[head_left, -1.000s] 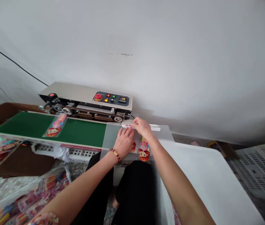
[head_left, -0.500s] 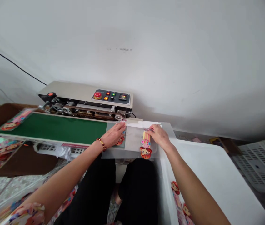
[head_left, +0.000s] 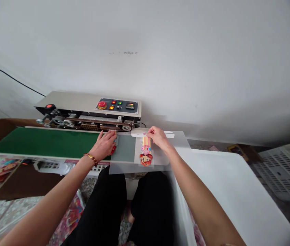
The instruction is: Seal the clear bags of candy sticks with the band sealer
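My right hand (head_left: 158, 136) pinches the top edge of a clear plastic packet (head_left: 145, 153), printed with pink and yellow stripes and a red-haired cartoon head. The packet lies on a translucent sheet (head_left: 172, 160), its top beside a white strip (head_left: 170, 135). My left hand (head_left: 105, 143) lies with fingers stretched out over a second packet (head_left: 113, 149), mostly hidden beneath it, on the green conveyor belt (head_left: 52, 141). Behind the belt stands a band sealing machine (head_left: 83, 106) with lit buttons and rollers.
A cardboard box (head_left: 14, 181) at the left end of the belt holds several packets. To my right stands a white surface (head_left: 224, 181), with a grey plastic crate (head_left: 286, 171) beyond it. A wall (head_left: 160, 68) rises behind the machine.
Both hands have moved left, my right one bringing its packet along the sheet. My left hand has passed from the sheet onto the belt. The packet at the belt's far left end has gone.
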`<action>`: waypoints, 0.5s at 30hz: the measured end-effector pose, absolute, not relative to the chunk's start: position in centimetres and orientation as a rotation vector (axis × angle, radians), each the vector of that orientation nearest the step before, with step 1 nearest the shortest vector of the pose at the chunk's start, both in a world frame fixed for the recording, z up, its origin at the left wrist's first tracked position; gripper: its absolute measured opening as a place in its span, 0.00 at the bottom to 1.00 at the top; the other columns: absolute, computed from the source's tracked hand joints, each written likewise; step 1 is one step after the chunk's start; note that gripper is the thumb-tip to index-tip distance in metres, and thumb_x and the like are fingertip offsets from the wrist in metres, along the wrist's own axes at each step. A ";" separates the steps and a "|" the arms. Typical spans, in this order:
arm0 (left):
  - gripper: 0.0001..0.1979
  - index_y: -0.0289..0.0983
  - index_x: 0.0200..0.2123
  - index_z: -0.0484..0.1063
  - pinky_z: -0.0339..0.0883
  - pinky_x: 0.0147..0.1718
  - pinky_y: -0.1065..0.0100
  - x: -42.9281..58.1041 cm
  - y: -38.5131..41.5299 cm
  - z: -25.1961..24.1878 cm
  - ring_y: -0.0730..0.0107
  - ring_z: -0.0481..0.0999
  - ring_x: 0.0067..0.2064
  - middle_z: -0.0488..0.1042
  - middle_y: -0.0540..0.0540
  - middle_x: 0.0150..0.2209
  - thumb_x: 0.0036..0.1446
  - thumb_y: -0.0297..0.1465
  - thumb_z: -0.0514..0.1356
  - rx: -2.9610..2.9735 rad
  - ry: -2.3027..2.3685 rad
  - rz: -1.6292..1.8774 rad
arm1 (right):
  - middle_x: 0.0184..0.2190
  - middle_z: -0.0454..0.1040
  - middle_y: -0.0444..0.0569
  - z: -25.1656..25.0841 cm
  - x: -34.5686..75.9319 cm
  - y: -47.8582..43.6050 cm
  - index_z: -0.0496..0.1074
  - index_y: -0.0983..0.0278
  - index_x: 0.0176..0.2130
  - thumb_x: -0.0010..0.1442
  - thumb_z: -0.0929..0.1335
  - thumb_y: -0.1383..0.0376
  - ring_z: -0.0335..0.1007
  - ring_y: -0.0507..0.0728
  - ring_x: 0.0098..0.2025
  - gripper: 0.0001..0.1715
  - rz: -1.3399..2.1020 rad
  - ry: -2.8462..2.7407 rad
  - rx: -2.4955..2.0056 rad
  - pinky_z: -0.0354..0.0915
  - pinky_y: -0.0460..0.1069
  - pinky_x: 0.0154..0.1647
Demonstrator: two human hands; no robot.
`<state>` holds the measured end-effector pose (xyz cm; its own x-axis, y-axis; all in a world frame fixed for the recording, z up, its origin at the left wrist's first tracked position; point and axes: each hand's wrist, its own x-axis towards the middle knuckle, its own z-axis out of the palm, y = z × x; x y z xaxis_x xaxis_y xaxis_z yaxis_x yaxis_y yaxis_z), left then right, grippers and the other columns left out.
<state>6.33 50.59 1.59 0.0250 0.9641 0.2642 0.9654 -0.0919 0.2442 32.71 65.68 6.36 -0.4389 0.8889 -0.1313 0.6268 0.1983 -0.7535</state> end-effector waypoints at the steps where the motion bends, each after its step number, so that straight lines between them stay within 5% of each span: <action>1: 0.20 0.36 0.56 0.70 0.50 0.68 0.40 6.9 50.5 1.9 0.51 0.65 0.65 0.68 0.34 0.62 0.64 0.28 0.50 -2.201 -2.133 -0.568 | 0.27 0.70 0.40 6.2 31.6 65.9 0.67 0.60 0.31 0.55 0.68 0.63 0.63 0.50 0.25 0.05 1.047 -2.169 -1.432 0.56 0.45 0.26; 5: 0.19 0.36 0.58 0.69 0.54 0.68 0.48 13.4 51.4 2.7 0.57 0.68 0.63 0.70 0.36 0.61 0.67 0.29 0.49 -2.332 -2.018 -0.669 | 0.32 0.74 0.42 6.3 28.9 65.9 0.70 0.60 0.36 0.58 0.68 0.63 0.67 0.53 0.32 0.04 0.875 -2.236 -1.476 0.58 0.46 0.33; 10: 0.23 0.33 0.63 0.63 0.51 0.68 0.44 17.4 52.7 1.7 0.49 0.61 0.67 0.63 0.33 0.66 0.66 0.31 0.54 -2.314 -2.102 -0.608 | 0.43 0.76 0.49 7.8 32.9 64.8 0.73 0.60 0.41 0.61 0.65 0.62 0.70 0.57 0.42 0.09 0.617 -2.264 -1.524 0.61 0.49 0.42; 15: 0.22 0.30 0.61 0.64 0.57 0.66 0.49 13.4 52.2 1.3 0.50 0.62 0.65 0.64 0.30 0.63 0.66 0.31 0.53 -2.331 -2.068 -0.673 | 0.35 0.77 0.48 7.6 40.7 62.7 0.73 0.60 0.36 0.60 0.63 0.59 0.70 0.57 0.36 0.11 0.656 -2.110 -1.586 0.61 0.49 0.38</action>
